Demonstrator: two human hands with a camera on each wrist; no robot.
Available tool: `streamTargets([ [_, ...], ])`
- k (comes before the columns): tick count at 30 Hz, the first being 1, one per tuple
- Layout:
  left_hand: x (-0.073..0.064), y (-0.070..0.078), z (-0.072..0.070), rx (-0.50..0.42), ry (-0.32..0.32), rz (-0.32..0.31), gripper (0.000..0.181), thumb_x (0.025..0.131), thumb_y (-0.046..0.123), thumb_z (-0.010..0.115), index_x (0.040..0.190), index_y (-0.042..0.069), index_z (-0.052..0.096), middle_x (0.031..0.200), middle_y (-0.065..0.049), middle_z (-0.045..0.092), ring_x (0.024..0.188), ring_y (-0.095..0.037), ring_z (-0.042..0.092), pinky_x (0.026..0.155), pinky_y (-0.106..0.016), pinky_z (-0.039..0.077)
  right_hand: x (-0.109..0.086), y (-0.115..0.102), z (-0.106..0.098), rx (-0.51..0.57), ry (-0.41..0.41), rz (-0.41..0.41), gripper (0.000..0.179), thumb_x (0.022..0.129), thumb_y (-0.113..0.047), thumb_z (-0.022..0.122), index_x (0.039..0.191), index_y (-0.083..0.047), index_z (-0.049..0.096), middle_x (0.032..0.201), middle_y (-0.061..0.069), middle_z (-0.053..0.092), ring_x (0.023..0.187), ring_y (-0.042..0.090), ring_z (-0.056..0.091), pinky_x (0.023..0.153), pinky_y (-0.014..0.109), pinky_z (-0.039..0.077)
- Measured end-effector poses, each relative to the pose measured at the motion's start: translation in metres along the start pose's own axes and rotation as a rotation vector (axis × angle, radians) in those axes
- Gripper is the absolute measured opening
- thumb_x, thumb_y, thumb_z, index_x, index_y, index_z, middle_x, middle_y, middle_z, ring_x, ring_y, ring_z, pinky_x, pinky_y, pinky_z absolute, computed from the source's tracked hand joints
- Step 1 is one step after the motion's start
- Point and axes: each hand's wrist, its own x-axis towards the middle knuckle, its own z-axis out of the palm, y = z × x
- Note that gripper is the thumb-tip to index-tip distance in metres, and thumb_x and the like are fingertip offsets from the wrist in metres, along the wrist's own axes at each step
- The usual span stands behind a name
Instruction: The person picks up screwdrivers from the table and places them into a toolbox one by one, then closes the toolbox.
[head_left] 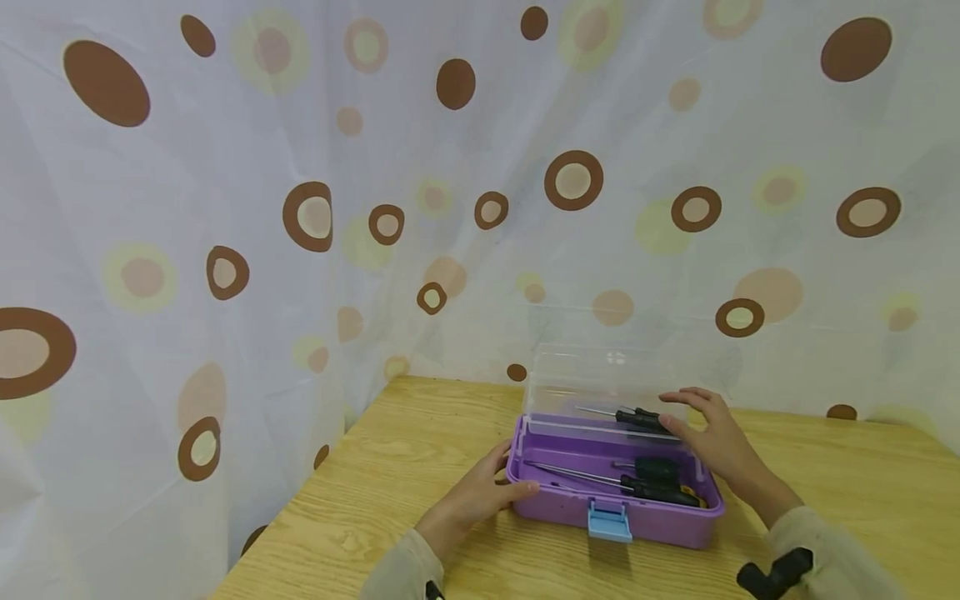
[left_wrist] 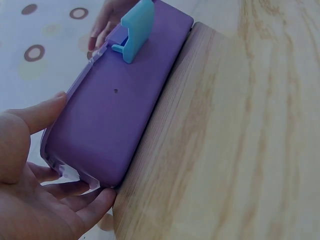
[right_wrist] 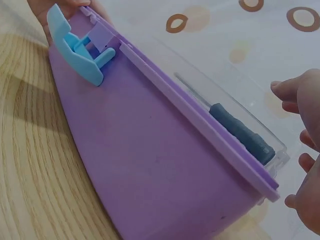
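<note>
A purple plastic toolbox (head_left: 555, 505) with a raised clear lid (head_left: 570, 379) sits on the table. My left hand (head_left: 474, 493) grips its left end, thumb on the front rim and fingers round the side. Several screwdrivers with dark handles lie inside, among them a long black-handled screwdriver (head_left: 660, 493) near the front wall. Another dark-handled screwdriver (right_wrist: 240, 132) shows by the lid. Beside the right end, my right hand (head_left: 716, 437) holds nothing, its fingers spread apart near the lid's edge. A light blue latch (head_left: 610, 523) juts from the front wall, unfastened.
The wood-grain table (head_left: 420, 433) extends to both sides of the toolbox. A white curtain (head_left: 495, 267) with brown and yellow circles hangs behind and to the left. A black fitting (head_left: 776, 573) is strapped at the right sleeve.
</note>
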Motion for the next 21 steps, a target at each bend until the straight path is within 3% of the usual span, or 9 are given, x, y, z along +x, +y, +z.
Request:
streamTargets([
  [7, 0.001, -0.001, 0.000, 0.015, 0.003, -0.002, 0.082, 0.096, 0.021, 0.078, 0.163, 0.017, 0.031, 0.161, -0.020, 0.035, 0.135, -0.041, 0.048, 0.105, -0.056, 0.046, -0.010, 0.004, 0.000, 0.073, 0.032, -0.006, 0.054, 0.108, -0.030, 0.059, 0.147, 0.006, 0.048, 0.157, 0.035, 0.019, 0.140, 0.060, 0.020, 0.101, 0.081, 0.029],
  [14, 0.001, 0.002, 0.002, 0.014, 0.002, 0.007, 0.081, 0.096, 0.021, 0.077, 0.163, 0.017, 0.031, 0.160, -0.021, 0.035, 0.135, -0.041, 0.047, 0.106, -0.056, 0.046, -0.011, 0.002, -0.002, 0.103, 0.073, 0.054, 0.067, 0.110, -0.040, 0.051, 0.158, 0.001, 0.032, 0.158, 0.034, 0.021, 0.140, 0.056, 0.026, 0.104, 0.076, 0.032],
  [17, 0.001, 0.002, 0.001, 0.013, 0.005, 0.017, 0.080, 0.096, 0.021, 0.077, 0.163, 0.016, 0.032, 0.160, -0.022, 0.035, 0.138, -0.042, 0.044, 0.105, -0.057, 0.046, -0.008, 0.003, 0.000, 0.225, 0.097, 0.096, 0.069, 0.112, -0.041, 0.045, 0.160, 0.003, 0.024, 0.158, 0.033, 0.019, 0.141, 0.052, 0.027, 0.109, 0.071, 0.030],
  [21, 0.002, 0.000, 0.001, 0.012, 0.004, 0.012, 0.080, 0.096, 0.022, 0.078, 0.162, 0.017, 0.034, 0.160, -0.022, 0.036, 0.138, -0.041, 0.044, 0.105, -0.056, 0.046, -0.005, 0.006, 0.004, 0.416, 0.143, 0.212, 0.072, 0.113, -0.042, 0.036, 0.163, 0.002, 0.010, 0.164, 0.030, 0.008, 0.148, 0.048, 0.015, 0.116, 0.069, 0.020],
])
